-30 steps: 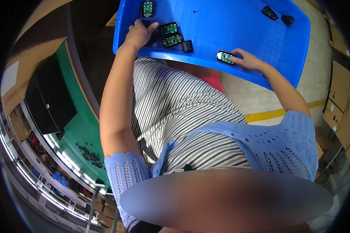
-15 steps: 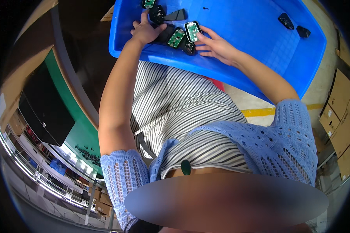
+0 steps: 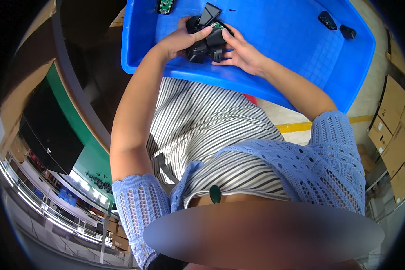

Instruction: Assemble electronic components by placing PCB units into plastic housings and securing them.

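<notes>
A cluster of black plastic parts [image 3: 205, 45] sits between the two hands, at the near left end of a blue bin [image 3: 279, 58]; whether the cluster rests on the bin's floor or is lifted off it, I cannot tell. Among the parts a bit of green circuit board [image 3: 217, 25] shows close to both thumbs, and a flat black piece [image 3: 210, 13] stands tilted at the far side. The left hand [image 3: 181, 40] is half closed about the cluster's left side, its thumb laid across the front and its fingers curled behind, mostly out of sight. The right hand [image 3: 244, 50] is partly open at the other side, thumb against a casing by the board, lower fingers spread beneath; how firmly it grips is unclear. Farther off in the bin lie a black casing with a green board [image 3: 165, 6], a tiny dark bit [image 3: 232, 9] and, well to the right, two black pieces [image 3: 327, 20] near each other. Beyond the bin are the striped clothing [image 3: 207, 103], a yellow floor line [image 3: 297, 128], stacked cardboard boxes [image 3: 393, 135] and, to the left, small black parts [image 3: 99, 182] on a green surface [image 3: 92, 157]
</notes>
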The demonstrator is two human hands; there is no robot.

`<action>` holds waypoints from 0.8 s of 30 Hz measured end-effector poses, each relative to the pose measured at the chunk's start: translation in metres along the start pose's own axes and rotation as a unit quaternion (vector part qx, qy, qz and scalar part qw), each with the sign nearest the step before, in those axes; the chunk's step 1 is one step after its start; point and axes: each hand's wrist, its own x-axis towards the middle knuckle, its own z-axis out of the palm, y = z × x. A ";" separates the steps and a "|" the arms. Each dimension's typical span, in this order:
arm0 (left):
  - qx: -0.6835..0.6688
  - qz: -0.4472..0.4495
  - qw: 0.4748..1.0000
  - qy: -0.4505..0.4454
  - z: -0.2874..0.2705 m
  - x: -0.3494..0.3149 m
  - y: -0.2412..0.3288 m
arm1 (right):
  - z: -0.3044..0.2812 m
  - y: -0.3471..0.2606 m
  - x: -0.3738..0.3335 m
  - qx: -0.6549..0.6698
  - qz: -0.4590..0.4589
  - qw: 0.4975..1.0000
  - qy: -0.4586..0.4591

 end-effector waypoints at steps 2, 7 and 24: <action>-0.008 0.038 0.998 0.057 0.008 0.008 -0.009 | 0.006 -0.003 -0.004 0.016 0.006 1.000 0.007; 0.012 0.046 0.995 0.088 0.022 -0.002 0.002 | 0.001 -0.002 -0.004 0.024 -0.011 0.999 0.020; -0.137 0.404 0.875 0.230 0.052 -0.105 -0.002 | 0.074 -0.030 -0.084 -0.189 -0.300 0.935 0.012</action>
